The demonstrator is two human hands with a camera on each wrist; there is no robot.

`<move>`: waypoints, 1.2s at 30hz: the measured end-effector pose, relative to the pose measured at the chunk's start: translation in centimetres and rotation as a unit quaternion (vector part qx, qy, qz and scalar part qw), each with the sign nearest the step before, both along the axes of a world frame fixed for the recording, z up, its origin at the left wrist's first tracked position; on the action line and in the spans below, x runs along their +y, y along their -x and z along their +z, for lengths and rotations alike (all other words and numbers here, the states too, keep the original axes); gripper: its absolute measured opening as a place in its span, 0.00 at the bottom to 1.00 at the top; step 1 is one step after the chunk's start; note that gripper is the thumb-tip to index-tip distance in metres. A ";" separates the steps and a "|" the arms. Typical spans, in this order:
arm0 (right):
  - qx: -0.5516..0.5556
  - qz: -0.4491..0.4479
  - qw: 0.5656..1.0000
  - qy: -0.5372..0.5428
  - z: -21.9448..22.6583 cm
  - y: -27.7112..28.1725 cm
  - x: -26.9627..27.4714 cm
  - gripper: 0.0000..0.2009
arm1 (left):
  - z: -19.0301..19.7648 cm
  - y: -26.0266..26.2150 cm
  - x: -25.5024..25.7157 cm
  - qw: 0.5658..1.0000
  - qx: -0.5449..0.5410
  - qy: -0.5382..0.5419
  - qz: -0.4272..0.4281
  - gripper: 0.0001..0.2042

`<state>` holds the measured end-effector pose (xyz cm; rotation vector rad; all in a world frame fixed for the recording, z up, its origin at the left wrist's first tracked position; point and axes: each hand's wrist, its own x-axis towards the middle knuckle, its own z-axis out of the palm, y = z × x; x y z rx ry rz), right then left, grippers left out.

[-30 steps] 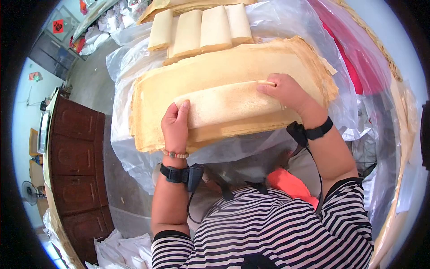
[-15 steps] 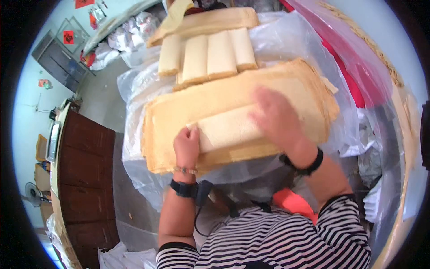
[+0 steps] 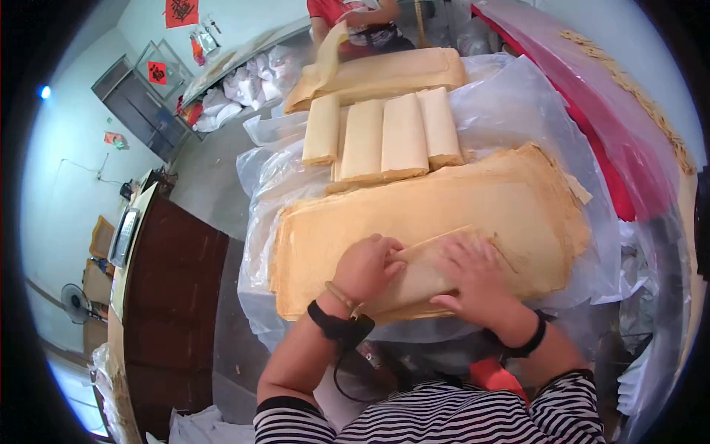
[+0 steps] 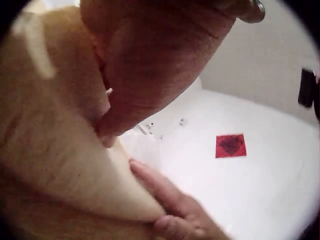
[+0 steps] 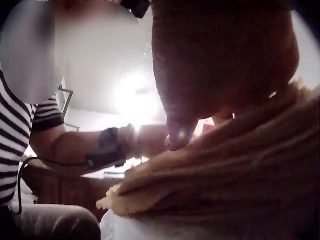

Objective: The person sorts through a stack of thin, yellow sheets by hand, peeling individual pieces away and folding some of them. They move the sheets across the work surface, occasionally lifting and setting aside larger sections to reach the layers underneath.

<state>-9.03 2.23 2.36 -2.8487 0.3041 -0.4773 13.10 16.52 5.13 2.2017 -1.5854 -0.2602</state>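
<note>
A thin tan sheet, folded into a long flat strip (image 3: pixel 418 275), lies along the front of a wide stack of similar sheets (image 3: pixel 510 203); it looks like tofu skin. My left hand (image 3: pixel 364 268) pinches the strip's left end with curled fingers and thumb. Spread out flat, my right hand (image 3: pixel 477 283) presses on the strip's right part, thumb toward the front edge. In the left wrist view the left thumb (image 4: pixel 145 65) bears on the pale sheet (image 4: pixel 75 145), with the right fingers (image 4: pixel 170 195) along its edge. The right wrist view has the stack's ragged layered edge (image 5: pixel 210 175) under the hand.
Several folded bundles (image 3: pixel 362 140) lie side by side behind the stack. Farther back, a person in a red top (image 3: pixel 325 11) handles a sheet over another stack (image 3: pixel 414 70). Clear plastic (image 3: pixel 255 251) drapes under everything. A brown cabinet (image 3: pixel 174 311) stands at the left.
The right hand has left the strip's far right corner and come down flat on its top. My left hand has shifted its grip at the left end. The head view has tilted up.
</note>
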 end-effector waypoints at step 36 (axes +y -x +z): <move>-0.120 0.152 0.979 -0.068 -1.3 -6.3 10.9 0.20 | -9.2 1.1 23.4 0.919 -0.165 0.209 0.292 0.13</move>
